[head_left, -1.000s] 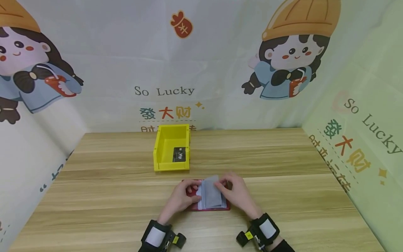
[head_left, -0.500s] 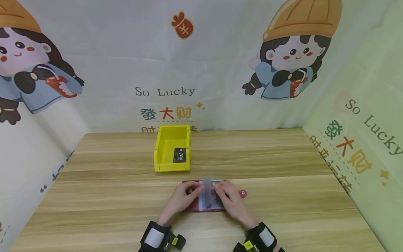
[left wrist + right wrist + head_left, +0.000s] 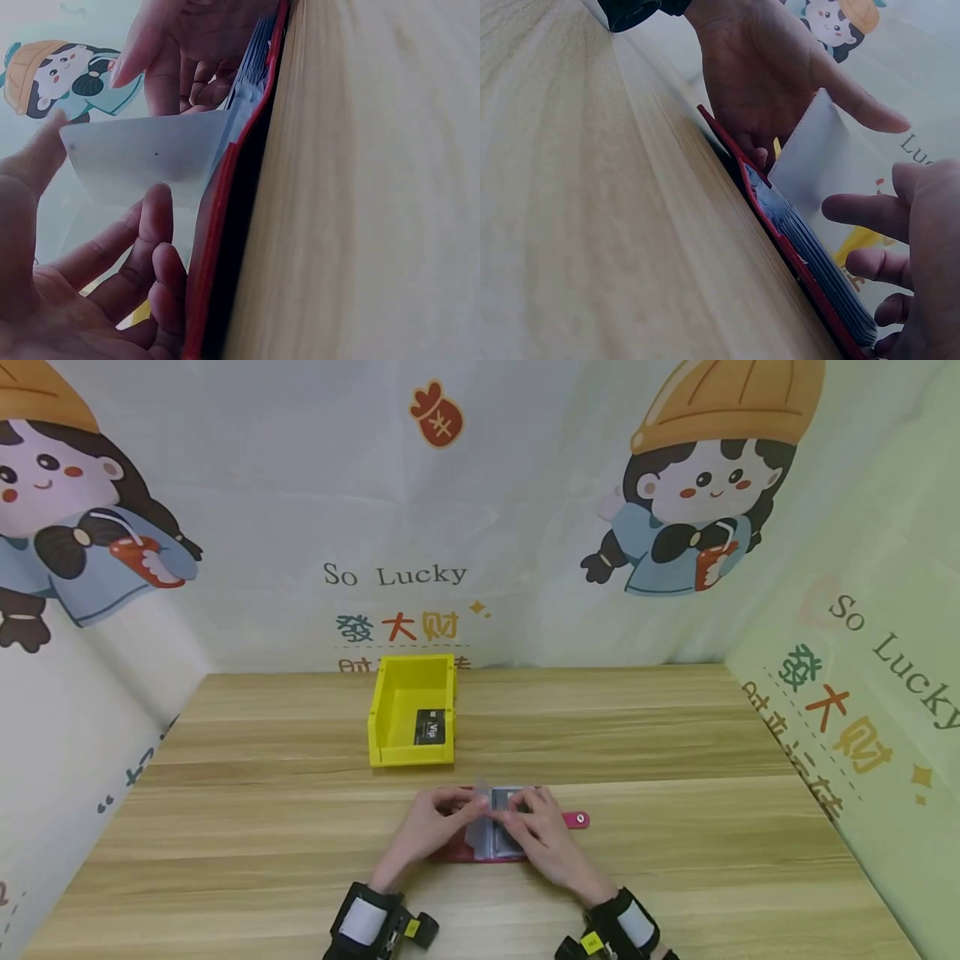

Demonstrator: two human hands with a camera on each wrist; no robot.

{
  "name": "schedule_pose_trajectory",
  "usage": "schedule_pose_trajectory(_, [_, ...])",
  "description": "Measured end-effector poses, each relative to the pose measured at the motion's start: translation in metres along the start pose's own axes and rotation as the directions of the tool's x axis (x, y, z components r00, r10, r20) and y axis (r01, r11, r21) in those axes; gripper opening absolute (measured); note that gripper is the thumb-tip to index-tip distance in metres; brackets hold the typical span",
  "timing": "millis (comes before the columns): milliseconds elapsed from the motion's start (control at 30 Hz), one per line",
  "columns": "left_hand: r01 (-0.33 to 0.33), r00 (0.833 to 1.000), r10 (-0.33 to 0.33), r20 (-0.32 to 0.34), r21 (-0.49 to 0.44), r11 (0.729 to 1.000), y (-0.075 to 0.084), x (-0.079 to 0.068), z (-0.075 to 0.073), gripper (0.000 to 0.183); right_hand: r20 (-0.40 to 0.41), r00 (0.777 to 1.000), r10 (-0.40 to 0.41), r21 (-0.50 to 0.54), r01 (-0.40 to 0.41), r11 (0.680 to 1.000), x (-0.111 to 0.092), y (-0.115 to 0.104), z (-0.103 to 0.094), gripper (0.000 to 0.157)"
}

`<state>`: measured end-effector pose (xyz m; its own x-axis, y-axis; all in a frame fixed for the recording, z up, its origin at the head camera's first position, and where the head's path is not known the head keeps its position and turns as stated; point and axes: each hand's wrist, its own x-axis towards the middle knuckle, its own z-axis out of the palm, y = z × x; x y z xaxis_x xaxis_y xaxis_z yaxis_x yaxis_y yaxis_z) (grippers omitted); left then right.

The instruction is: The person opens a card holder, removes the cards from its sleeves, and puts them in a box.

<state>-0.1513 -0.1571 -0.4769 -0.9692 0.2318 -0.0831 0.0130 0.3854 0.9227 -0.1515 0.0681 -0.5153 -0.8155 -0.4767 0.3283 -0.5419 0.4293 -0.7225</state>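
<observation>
A red card holder (image 3: 457, 853) lies spread on the table, its stack of clear plastic sleeves (image 3: 814, 262) toward the right. One translucent sleeve (image 3: 146, 154) stands raised from the spine between the two hands. My left hand (image 3: 429, 827) is at the left cover, its thumb at the sleeve's outer edge and a fingertip against its face, with a wide space between thumb and fingers. Over the sleeve stack, my right hand (image 3: 553, 843) has loosely bent fingers (image 3: 866, 214) close to the raised sleeve and grips nothing. A pink snap strap (image 3: 577, 819) sticks out at the right.
Behind the card holder stands a yellow bin (image 3: 411, 757) with a black card marked Vip (image 3: 430, 727) in it. The wooden table (image 3: 225, 827) meets printed cloth walls at the back and sides. Each wrist wears a strapped camera.
The sleeve, first held up by my right fingers, has turned leftward to my left hand. My right hand has shifted left, and the strap has come into view.
</observation>
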Motion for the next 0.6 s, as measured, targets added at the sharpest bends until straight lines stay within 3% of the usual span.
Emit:
schedule_pose_trajectory(167, [0.009,0.998,-0.009,-0.068,-0.002,1.000,-0.0002,-0.0022,-0.0016,0.029,0.023,1.000,-0.008,-0.053,0.010,0.999,0.0004,-0.0012,0.0000,0.031])
schedule_pose_trajectory(367, [0.021,0.981,-0.004,-0.195,0.085,0.996,0.0016,-0.0066,-0.0018,0.016,0.020,1.000,-0.024,-0.085,0.026,0.996,0.0003,-0.0026,-0.0004,0.024])
schedule_pose_trajectory(600, [0.089,0.972,-0.048,-0.231,0.173,0.981,0.0029,-0.0088,-0.0045,0.020,-0.067,0.996,-0.052,-0.060,0.048,0.997,-0.0009,-0.0004,0.0017,0.021])
